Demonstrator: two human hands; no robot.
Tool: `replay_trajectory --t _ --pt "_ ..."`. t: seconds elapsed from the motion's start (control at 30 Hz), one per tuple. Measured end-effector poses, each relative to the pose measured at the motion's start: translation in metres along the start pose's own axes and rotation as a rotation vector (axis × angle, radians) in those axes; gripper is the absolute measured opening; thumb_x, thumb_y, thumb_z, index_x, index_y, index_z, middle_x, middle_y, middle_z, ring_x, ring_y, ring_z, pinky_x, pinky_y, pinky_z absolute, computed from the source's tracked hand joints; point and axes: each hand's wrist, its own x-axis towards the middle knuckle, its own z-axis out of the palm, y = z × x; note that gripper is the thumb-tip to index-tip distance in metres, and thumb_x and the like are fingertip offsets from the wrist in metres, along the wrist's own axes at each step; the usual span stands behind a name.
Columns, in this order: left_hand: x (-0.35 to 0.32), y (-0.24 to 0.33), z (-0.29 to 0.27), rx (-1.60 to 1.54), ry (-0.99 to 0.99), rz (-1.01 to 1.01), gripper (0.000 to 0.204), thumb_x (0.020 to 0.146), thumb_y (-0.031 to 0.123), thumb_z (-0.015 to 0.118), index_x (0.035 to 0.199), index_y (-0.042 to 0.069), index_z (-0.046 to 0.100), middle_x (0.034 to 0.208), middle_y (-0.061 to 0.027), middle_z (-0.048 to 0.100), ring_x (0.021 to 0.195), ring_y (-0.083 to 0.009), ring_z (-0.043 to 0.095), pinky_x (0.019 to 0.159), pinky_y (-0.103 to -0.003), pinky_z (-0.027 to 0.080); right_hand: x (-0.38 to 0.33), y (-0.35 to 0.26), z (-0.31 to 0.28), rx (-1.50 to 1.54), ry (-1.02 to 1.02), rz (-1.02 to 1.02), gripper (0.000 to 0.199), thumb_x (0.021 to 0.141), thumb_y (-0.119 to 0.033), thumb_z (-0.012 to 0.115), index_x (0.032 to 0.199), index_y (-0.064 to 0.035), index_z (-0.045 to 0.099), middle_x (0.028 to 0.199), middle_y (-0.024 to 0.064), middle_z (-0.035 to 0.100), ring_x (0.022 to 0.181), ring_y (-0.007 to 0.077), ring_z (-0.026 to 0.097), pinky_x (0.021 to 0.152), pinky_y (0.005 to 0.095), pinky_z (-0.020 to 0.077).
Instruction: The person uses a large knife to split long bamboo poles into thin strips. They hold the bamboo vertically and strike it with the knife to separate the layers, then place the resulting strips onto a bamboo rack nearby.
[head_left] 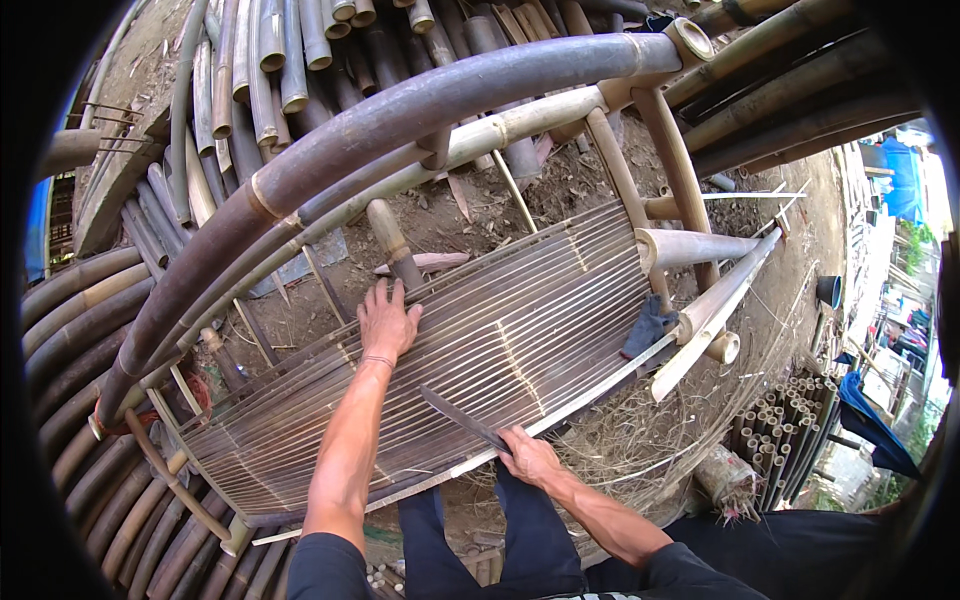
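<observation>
A bamboo bench frame stretches across the view, with a thick dark curved pole (440, 85) along its back. Its seat is a slatted bamboo mat (480, 340) of thin parallel strips. My left hand (388, 322) rests palm down near the seat's far edge, fingers spread, close to a short bamboo upright (393, 240). In my right hand (530, 458), at the near edge, is the handle of a long-bladed knife (455, 412). Its blade points up and left over the slats. A dark grey cloth (648, 328) lies at the seat's right end, beside pale split bamboo strips (710, 318).
Stacked bamboo poles lie behind the bench (290, 60), at the left (90, 300) and at the upper right (800, 100). Fibre shavings (650, 440) litter the dirt near the right side. A bundle of cut bamboo tubes (775, 430) stands at the lower right, below a dark blue cloth (870, 420).
</observation>
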Motion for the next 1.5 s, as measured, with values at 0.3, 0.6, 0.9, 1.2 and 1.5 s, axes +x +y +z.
replay_trajectory --t 0.3,0.6,0.9,1.2,1.5 --pt "-0.002 0.001 -0.005 -0.308 -0.410 -0.105 0.093 0.081 0.043 0.068 0.148 -0.003 0.022 0.145 -0.0274 0.036 0.138 -0.0384 0.032 0.116 -0.049 0.024 -0.017 -0.016 0.004 0.018 -0.021 -0.138 0.042 0.088 -0.020 0.060 0.127 -0.0105 0.048 0.110 0.0156 0.054 0.086 0.0408 0.063 0.072 0.0504 0.0536" --pt "-0.198 -0.009 -0.101 -0.442 -0.108 -0.173 0.046 0.092 0.039 0.058 0.109 -0.004 0.062 0.110 -0.0260 0.060 0.104 -0.0424 0.056 0.090 -0.048 0.046 -0.060 -0.042 0.008 0.064 -0.010 0.081 0.040 0.089 -0.025 0.057 0.126 -0.0081 0.054 0.114 0.0183 0.058 0.100 0.0407 0.060 0.086 0.0482 0.0491" --pt "-0.504 -0.044 -0.145 -0.368 -0.562 -0.238 0.058 0.085 0.055 0.058 0.116 0.006 0.063 0.114 -0.0211 0.062 0.108 -0.0372 0.058 0.094 -0.047 0.045 -0.136 -0.096 0.058 0.242 0.176 -0.093 0.031 0.087 -0.020 0.061 0.110 -0.0002 0.065 0.093 0.0220 0.067 0.086 0.0350 0.067 0.079 0.0399 0.0510" --pt "-0.607 -0.116 -0.220 -0.397 -0.210 0.206 0.035 0.095 0.037 0.056 0.085 0.004 0.062 0.081 -0.0166 0.062 0.080 -0.0364 0.062 0.069 -0.045 0.050 -0.262 -0.202 0.129 0.643 0.851 -0.217 0.037 0.093 -0.008 0.057 0.127 0.0035 0.055 0.125 0.0192 0.053 0.072 0.0245 0.068 0.060 0.0306 0.0557" --pt "-0.671 -0.151 -0.312 -0.491 -0.538 0.417 0.049 0.088 0.042 0.065 0.070 -0.002 0.058 0.060 -0.0235 0.053 0.053 -0.0369 0.051 0.054 -0.043 0.044 -0.386 -0.175 0.162 2.210 0.685 -0.266 0.033 0.082 -0.014 0.058 0.111 -0.0024 0.050 0.095 0.0162 0.060 0.089 0.0264 0.062 0.083 0.0398 0.0533"
